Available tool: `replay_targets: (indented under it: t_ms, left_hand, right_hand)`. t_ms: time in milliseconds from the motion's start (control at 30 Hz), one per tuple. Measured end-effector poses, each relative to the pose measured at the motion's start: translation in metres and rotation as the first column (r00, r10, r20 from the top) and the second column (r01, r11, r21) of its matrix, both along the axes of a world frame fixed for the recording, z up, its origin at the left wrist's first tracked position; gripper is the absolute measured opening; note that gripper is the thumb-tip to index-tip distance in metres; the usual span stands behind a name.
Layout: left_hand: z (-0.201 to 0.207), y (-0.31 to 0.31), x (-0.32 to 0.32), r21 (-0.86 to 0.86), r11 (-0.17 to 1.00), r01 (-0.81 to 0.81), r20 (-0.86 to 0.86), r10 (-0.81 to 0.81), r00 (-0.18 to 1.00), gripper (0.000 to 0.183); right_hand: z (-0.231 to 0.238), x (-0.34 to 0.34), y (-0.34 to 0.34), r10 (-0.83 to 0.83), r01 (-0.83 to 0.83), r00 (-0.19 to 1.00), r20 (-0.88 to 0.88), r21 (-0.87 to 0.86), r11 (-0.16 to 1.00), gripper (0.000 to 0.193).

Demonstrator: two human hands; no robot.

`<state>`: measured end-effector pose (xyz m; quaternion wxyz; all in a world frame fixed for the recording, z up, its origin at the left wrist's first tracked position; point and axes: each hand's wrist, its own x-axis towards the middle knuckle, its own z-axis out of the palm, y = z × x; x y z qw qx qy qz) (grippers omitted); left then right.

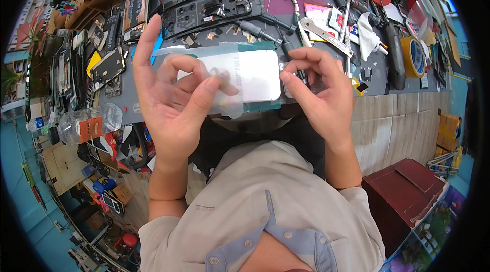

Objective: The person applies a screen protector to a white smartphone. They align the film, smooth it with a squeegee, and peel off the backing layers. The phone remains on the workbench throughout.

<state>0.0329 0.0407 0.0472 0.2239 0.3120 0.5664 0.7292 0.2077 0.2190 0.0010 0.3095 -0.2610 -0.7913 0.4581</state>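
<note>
A white phone-shaped panel (pixel 263 74) with rounded corners lies level in front of me, near the bench's front edge. Over its left part is a clear plastic film (pixel 229 103) with teal strips along the sides. My left hand (pixel 176 85) pinches the film between thumb and a bent finger, while another finger points up. At the panel's right end is my right hand (pixel 319 80), its thumb and fingertips brought together close to the edge. Whatever lies between those fingertips is too small to make out.
Beyond the film lie a dark phone frame (pixel 209 9) and several screwdrivers (pixel 258 31). To the right are a steel blade tool (pixel 326 37), a white cloth (pixel 368 37) and a yellow tape roll (pixel 412 56). A clear plastic bag (pixel 89 125) hangs at the bench's left edge.
</note>
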Motion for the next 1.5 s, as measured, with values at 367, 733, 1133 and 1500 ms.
replay_targets:
  t_ms: [367,733,1133,1500]
  left_hand:
    - [-0.006,0.004,-0.01,0.01,1.0,0.011,-0.055,-0.011,0.998,0.101]
    - [-0.005,0.002,-0.009,-0.039,0.999,-0.022,-0.081,0.018,0.997,0.101]
    - [-0.003,0.006,-0.009,-0.015,1.0,-0.002,-0.114,0.0,0.993,0.102]
    - [-0.006,0.004,-0.013,-0.029,0.999,0.013,-0.121,-0.017,0.993,0.101]
  right_hand:
    - [-0.001,-0.003,0.003,-0.003,0.003,1.0,-0.01,-0.002,1.0,0.036]
    - [-0.002,-0.003,0.003,-0.009,0.009,1.0,-0.009,0.001,1.0,0.037]
    - [0.0,-0.003,0.003,-0.005,0.005,1.0,-0.004,-0.011,1.0,0.037]
    - [-0.001,-0.003,0.004,-0.001,0.001,1.0,-0.003,0.008,1.0,0.037]
